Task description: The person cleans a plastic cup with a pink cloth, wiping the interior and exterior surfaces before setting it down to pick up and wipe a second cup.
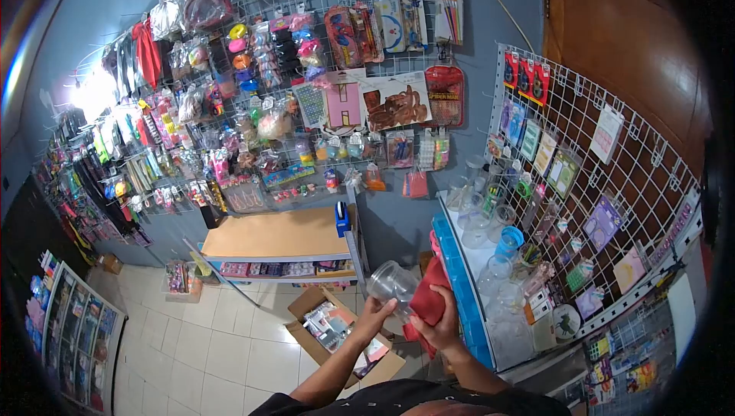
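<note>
A clear plastic jar is tilted in front of me, with my left hand closed around its lower side. My right hand grips a red cloth pressed up against the jar's right end. Part of the cloth hangs below my right fingers. Under my hands, an open cardboard box with packaged goods inside stands on the tiled floor. Close by on the right, several clear jars and a blue cup stand on a white counter.
A wooden-topped shelf unit stands ahead, with a blue tool on its corner. Packaged goods hang on the wall grid behind it and on a white grid rack at right. A display case stands at left.
</note>
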### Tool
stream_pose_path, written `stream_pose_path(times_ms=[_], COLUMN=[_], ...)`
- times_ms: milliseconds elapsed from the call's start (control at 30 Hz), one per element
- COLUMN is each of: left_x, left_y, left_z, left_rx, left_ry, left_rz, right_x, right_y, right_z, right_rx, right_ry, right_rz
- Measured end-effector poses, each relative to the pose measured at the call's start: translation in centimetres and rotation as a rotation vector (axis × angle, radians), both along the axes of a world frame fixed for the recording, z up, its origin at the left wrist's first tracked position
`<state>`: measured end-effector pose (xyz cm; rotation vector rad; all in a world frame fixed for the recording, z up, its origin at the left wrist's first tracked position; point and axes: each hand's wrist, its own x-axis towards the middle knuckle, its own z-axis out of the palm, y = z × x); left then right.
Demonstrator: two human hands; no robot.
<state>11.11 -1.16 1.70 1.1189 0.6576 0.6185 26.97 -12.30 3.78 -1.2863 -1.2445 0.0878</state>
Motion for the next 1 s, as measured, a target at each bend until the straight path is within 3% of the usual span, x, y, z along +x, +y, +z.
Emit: stream_pose_path(times_ms=[100,133,267,367,400,500,633,700,767,800,867,900,933,1000], left_x=[-0.6,-0.8,0.0,-0.2,-0.1,0.2,0.9,0.3,-0.4,-0.6,-1.1,-1.2,-1.1,-0.8], left_y=[-0.3,-1.5,-1.4,-1.1,-0.7,-1.5,-1.3,-0.5,-0.1,0.0,-0.5,-0.8,-0.8,-1.1], left_z=[-1.8,2.2,-0.7,-0.5,-1.5,-0.8,-2.4,-3.0,-2.7,-2.5,0.6,2.8,3.9,3.5], left_rx=[0.717,0.982,0.362,0.221,0.242,-0.011,0.159,0.314,0.487,0.434,0.835,1.037,1.244,1.376], left_ry=[0.158,0.254,-0.077,-0.171,-0.186,-0.165,-0.126,0.091,0.345,0.242,0.347,0.398,0.395,0.559], left_rz=[0.185,0.253,0.105,0.046,0.054,0.042,-0.039,-0.067,-0.076,0.008,0.123,0.184,0.149,-0.028], right_x=[1.7,2.2,2.3,1.8,1.1,-0.9,-1.3,-0.2,1.6,2.8,4.2,4.1,3.8,2.5], right_y=[0.3,0.4,-0.1,-0.2,-0.1,0.2,0.1,0.1,0.1,0.0,-0.6,-0.8,-0.9,-1.0], right_z=[-0.3,-0.9,0.3,0.6,-0.1,-2.1,-2.2,-2.8,-2.9,-3.0,-2.0,-1.4,-0.9,-0.7], right_rx=[-0.170,-0.147,-0.273,-0.216,-0.139,0.021,0.034,0.042,-0.009,-0.078,-0.254,-0.271,-0.288,-0.322], right_ry=[0.034,0.051,0.356,0.134,0.225,0.442,0.602,0.606,0.475,0.364,0.074,0.056,0.037,0.063], right_rz=[0.105,0.127,0.292,0.222,0.237,0.237,0.191,0.149,0.085,0.068,-0.019,0.076,0.170,0.317])
